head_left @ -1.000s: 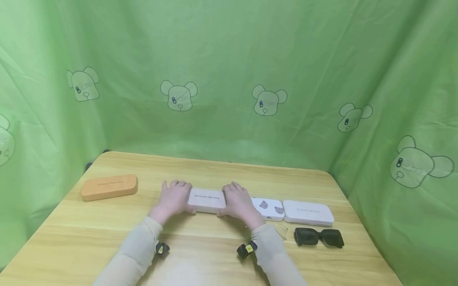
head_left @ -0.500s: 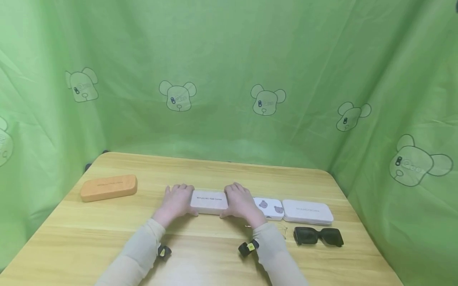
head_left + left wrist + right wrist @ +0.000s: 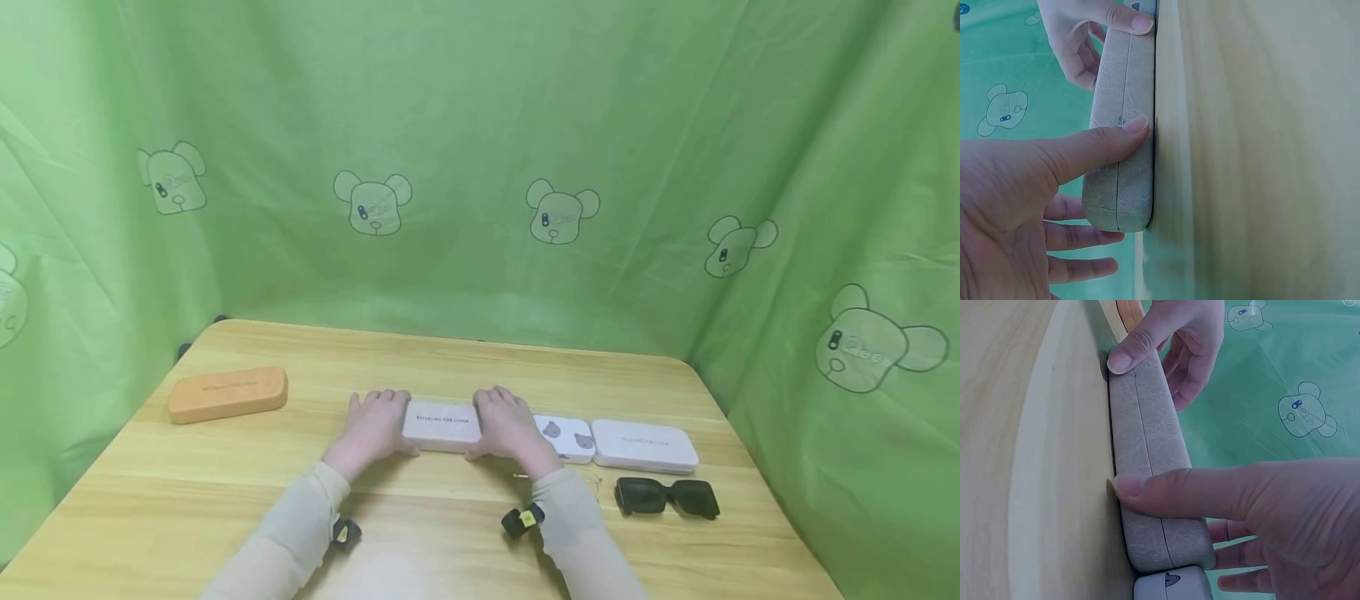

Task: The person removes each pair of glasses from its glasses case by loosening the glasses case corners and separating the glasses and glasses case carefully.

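Note:
A pale grey glasses case (image 3: 442, 427) with dark lettering lies on the table between both hands. My left hand (image 3: 377, 423) grips its left end, thumb across the front side and fingers behind. On its right end is my right hand (image 3: 506, 425), gripping the same way. In the right wrist view the grey case (image 3: 1150, 437) has its end against a white case (image 3: 1175, 586). That white case with bear prints (image 3: 564, 438) is partly hidden by my right hand in the head view. Both lids of the grey case look closed along the seam in the left wrist view.
A plain white glasses case (image 3: 645, 446) adjoins the bear-print one on the right. Black sunglasses (image 3: 667, 497) lie in front of it. Thin-framed glasses (image 3: 592, 483) are partly behind my right wrist. An orange case (image 3: 228, 394) lies far left. Green curtains (image 3: 480, 275) surround the table.
Both hands have slid the grey glasses case a short way to the right, toward the bear-print case. The other cases and the sunglasses have stayed put.

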`<move>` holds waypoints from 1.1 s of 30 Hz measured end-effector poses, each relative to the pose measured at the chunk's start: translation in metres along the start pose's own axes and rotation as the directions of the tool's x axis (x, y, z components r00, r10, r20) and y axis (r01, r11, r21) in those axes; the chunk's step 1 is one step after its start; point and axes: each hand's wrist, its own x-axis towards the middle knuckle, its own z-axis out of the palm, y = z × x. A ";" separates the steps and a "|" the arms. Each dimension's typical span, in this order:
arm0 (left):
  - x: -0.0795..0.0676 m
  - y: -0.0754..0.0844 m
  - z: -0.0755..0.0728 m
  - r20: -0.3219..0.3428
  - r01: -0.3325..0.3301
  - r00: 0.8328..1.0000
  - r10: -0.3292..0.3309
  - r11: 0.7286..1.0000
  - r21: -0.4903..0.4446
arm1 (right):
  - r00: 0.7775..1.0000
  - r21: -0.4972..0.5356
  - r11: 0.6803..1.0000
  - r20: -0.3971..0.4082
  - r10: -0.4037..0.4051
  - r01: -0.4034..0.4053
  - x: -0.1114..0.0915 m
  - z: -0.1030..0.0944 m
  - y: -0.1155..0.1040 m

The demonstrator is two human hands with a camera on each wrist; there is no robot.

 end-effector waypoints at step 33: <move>-0.012 -0.020 -0.003 -0.018 0.032 0.999 -0.041 0.935 -0.355 | 0.980 0.094 0.976 -0.053 -0.190 0.195 -0.005 -0.006 -0.016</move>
